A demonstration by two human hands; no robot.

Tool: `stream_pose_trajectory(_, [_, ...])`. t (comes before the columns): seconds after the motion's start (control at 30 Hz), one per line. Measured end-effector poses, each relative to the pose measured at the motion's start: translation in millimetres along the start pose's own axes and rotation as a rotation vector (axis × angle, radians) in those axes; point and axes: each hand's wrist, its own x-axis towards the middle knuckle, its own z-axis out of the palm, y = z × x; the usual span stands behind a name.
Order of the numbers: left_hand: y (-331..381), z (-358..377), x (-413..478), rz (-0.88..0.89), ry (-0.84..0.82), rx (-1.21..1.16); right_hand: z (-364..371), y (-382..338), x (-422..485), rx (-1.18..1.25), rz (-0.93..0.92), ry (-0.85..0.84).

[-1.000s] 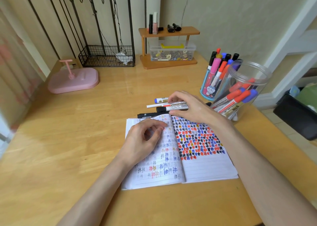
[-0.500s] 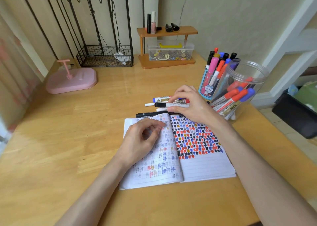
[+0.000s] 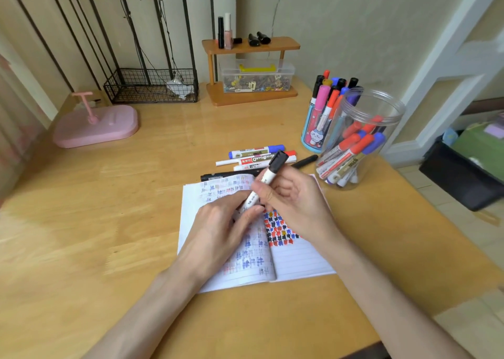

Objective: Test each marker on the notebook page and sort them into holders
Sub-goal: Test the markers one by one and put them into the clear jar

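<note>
In the head view, the person is holding a black-capped marker (image 3: 268, 174) in both hands over the open notebook (image 3: 300, 260). The marker is tilting, with its cap pointing up and away. The right hand (image 3: 296, 203) is curling its fingers round the white barrel just under the cap. The left hand (image 3: 218, 230) is pinching the lower end between thumb and fingers, and those fingers are hiding the marker's tip end.

The notebook is lying on the wooden table (image 3: 109, 222). The two hands are covering most of its upper half, so only part of the red, blue and black marks on the right page is showing. The marks on the left page are looking faint and blurred.

Several loose markers (image 3: 256, 151) are lying just behind the notebook, some partly hidden by the raised cap. To the right, a clear jar (image 3: 373, 99) is holding red and blue markers, and a blue cup (image 3: 309, 140) just behind it is holding more. Both forearms are running out of the bottom edge.
</note>
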Motion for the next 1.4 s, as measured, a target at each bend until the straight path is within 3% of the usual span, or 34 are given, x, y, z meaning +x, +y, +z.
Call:
stream_pose_trajectory(0.23, [4.6, -5.2, -1.5, -0.012, 0.030, -0.075, -7.2, -4.2, -14.8, 0.008, 0.025, -0.035])
stream_pose_trajectory(0.4, [5.0, -12.2, 1.2, 0.116, 0.079, -0.018, -21.3, -3.2, -21.0, -0.154, 0.001, -0.158])
stream_pose_trajectory(0.53, [-1.7, -10.4, 0.3, 0.137, 0.100, 0.130, -30.5, -9.2, -24.2, -0.051, 0.076, -0.028])
stream_pose_trajectory(0.7, [-2.0, -8.0, -0.5, 0.107, 0.079, 0.112, -29.3, -7.2, -25.7, 0.183, 0.123, 0.069])
stream_pose_trajectory(0.83, [2.5, -3.9, -2.7, 0.133, 0.040, 0.109, -13.0, -4.2, -26.8, 0.183, 0.126, 0.096])
stream_pose_trajectory(1.03, [11.2, -5.1, -2.5, 0.094, -0.054, 0.044, -7.3, -2.6, -29.7, 0.089, 0.091, 0.094])
stream_pose_trajectory(1.3, [19.0, -5.6, -0.2, -0.026, -0.211, -0.225, -14.3, -4.6, -33.4, 0.041, 0.061, 0.037])
stream_pose_trajectory(1.4, [12.9, -6.5, -3.2, -0.088, -0.256, -0.388, -26.6, -10.5, -29.7, 0.105, 0.077, 0.174])
